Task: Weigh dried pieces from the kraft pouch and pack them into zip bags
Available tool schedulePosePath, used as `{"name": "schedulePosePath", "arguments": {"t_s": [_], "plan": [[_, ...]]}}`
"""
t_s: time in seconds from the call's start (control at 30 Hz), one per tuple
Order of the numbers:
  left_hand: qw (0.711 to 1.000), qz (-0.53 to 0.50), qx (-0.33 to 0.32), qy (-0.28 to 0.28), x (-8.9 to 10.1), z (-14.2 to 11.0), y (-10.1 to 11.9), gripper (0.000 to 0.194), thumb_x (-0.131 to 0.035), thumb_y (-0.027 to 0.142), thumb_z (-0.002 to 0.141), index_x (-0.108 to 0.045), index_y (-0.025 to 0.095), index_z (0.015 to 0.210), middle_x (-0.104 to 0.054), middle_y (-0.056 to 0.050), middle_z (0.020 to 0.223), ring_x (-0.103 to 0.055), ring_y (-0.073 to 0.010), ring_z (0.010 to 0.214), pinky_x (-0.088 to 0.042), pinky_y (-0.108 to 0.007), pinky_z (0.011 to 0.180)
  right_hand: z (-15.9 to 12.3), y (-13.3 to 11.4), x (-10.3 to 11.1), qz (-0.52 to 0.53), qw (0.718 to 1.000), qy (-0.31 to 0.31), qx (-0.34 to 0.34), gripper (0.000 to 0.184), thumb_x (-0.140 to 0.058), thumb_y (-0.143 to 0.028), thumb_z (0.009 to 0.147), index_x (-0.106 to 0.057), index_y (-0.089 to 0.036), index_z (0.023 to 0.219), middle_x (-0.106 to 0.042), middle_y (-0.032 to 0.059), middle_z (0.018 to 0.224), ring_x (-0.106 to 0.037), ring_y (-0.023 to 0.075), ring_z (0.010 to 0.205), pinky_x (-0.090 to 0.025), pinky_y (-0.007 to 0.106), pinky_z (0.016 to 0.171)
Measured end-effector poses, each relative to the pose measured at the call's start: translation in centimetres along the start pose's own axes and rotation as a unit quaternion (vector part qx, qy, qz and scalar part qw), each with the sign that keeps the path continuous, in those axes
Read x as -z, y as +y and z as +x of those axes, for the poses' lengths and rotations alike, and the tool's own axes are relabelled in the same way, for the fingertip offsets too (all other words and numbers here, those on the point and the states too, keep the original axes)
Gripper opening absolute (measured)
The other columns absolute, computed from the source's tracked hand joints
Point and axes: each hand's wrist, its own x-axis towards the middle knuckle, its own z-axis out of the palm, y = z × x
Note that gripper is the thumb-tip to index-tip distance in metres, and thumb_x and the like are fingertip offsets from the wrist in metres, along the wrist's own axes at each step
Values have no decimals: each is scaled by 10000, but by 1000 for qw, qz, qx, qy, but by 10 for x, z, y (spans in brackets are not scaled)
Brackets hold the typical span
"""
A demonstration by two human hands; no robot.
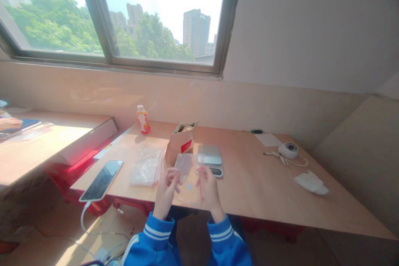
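Observation:
A clear zip-lock bag [189,174] with a red seal strip is stretched between my two hands above the table's front edge. My left hand [168,183] pinches its left side, and my right hand [208,183] grips the side with the red strip. Behind the bag stands an open brown paper pouch [182,143] with a red label; light-coloured contents show at its mouth. Just beyond my right hand lies a silver kitchen scale [210,155], its button panel partly covered by the fingers. A stack of clear zip-lock bags [146,168] rests to the left of my left hand.
A phone [102,181] on a charging cable lies at the table's left edge. At the back left stands a drink bottle [143,119]. To the right are a small white fan [288,150] with a cord and a crumpled white packet [311,183]. A person's hand [11,123] shows at the neighbouring table.

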Motion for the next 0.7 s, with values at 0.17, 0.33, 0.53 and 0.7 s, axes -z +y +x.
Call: {"name": "schedulePosePath", "arguments": {"t_s": [0.17, 0.33, 0.53, 0.7], "plan": [[986, 89, -29, 137, 72, 35, -10, 413, -553, 538, 732, -516, 182, 939, -536, 43, 631, -484, -105, 442, -425, -242, 446, 8, 30, 38, -5, 999, 18, -38, 531, -381, -647, 834, -589, -184, 990, -566, -23, 638, -312, 61, 314, -228, 193, 295], [940, 291, 54, 168, 127, 91, -20, 431, -549, 491, 701, -543, 148, 962, -617, -63, 812, -619, -223, 676, -513, -385, 670, 18, 79, 97, -32, 989, 132, -55, 587, -432, -676, 766, -613, -144, 937, -595, 17, 630, -365, 83, 342, -272, 211, 314], [827, 481, -93, 277, 96, 96, -28, 634, -559, 394, 751, -434, 36, 1260, -378, -283, 1357, -368, -427, 1253, -293, -607, 991, 38, 112, 110, -98, 976, 186, -58, 496, -396, -582, 808, -636, -151, 864, -662, 76, 667, -542, 158, 459, -394, 254, 427], [874, 397, -236, 153, 35, 73, -42, 290, -397, 257, 837, -553, 130, 1046, -568, -156, 1107, -506, -275, 1117, -364, -443, 996, 48, 115, 96, -193, 957, 218, -5, 409, -333, -441, 861, -627, -164, 923, -692, 153, 966, -650, 245, 860, -470, 302, 689]]}}
